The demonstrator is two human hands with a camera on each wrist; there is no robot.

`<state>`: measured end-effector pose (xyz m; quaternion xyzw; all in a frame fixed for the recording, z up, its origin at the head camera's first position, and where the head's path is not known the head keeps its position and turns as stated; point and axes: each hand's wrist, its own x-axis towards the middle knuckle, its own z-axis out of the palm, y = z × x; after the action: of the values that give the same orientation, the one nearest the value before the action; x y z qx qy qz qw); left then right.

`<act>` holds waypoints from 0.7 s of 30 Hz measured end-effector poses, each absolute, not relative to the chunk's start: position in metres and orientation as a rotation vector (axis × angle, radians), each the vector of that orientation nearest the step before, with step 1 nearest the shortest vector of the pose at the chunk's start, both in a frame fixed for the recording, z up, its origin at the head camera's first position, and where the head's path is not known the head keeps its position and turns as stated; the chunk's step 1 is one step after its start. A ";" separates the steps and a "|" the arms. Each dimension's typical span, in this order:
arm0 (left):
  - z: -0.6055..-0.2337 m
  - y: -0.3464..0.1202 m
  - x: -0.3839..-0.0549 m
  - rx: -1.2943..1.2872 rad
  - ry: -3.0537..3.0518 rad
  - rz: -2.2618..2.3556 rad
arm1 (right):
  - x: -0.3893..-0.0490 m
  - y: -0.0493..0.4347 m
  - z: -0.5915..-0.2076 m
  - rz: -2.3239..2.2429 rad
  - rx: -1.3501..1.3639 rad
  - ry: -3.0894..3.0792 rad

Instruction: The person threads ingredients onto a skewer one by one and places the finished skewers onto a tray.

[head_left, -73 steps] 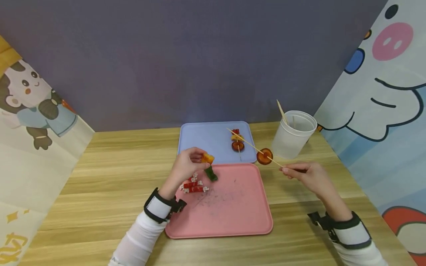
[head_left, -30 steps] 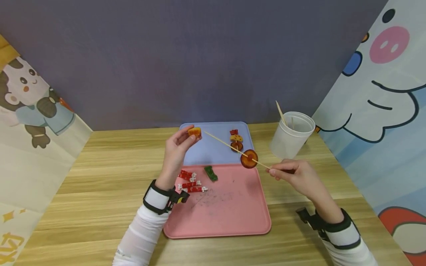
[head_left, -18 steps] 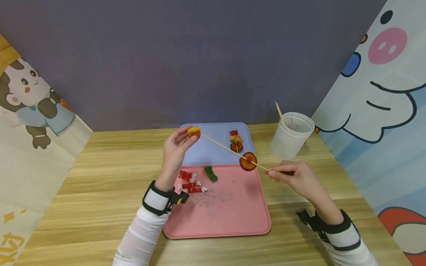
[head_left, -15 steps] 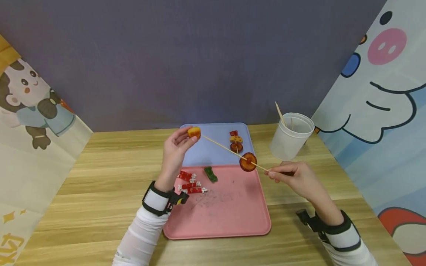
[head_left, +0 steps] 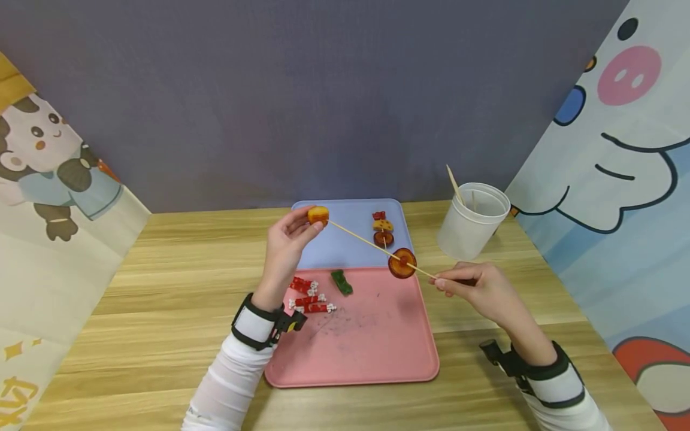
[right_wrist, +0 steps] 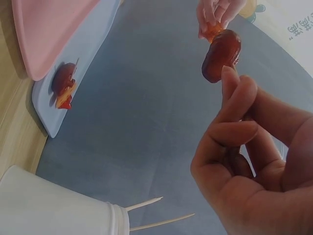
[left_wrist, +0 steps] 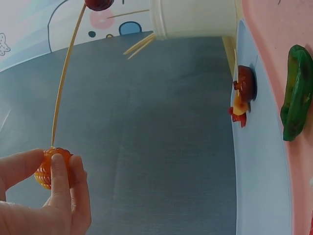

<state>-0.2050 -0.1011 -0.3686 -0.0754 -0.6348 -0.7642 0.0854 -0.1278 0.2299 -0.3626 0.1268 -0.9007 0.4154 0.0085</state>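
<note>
My left hand pinches a yellow-orange piece of corn between thumb and fingers; its kernels show in the left wrist view. The right hand pinches a thin bamboo skewer near its right end. On that skewer sits a round, reddish-brown slice, nearer the right hand. The skewer's far tip meets the corn; in the left wrist view it reaches the top of the corn, but how deep it goes I cannot tell. Both hands are held up above the trays.
A pink tray bears a green pepper-like piece and several red pieces with white ends. Behind it, a blue tray bears a loaded skewer. A white tub with skewers stands at right, before a grey wall.
From above the pink tray, my left hand has carried the corn up and leftward. The right hand has shifted left, bringing the skewer tip to the corn. Both hands barely move over the last half second.
</note>
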 end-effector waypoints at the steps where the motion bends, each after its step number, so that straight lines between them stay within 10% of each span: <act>1: -0.369 -0.101 -0.205 -0.224 -1.896 -2.279 | -0.128 0.230 -0.363 1.298 0.398 -2.813; 21: -0.375 -0.098 -0.206 -0.270 -1.819 -2.436 | -0.130 0.231 -0.368 1.306 0.448 -2.769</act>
<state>-0.2061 -0.0985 -0.3751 -0.0883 -0.5953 -0.7974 0.0447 -0.1302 0.2308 -0.3678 0.1449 -0.8947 0.4219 0.0240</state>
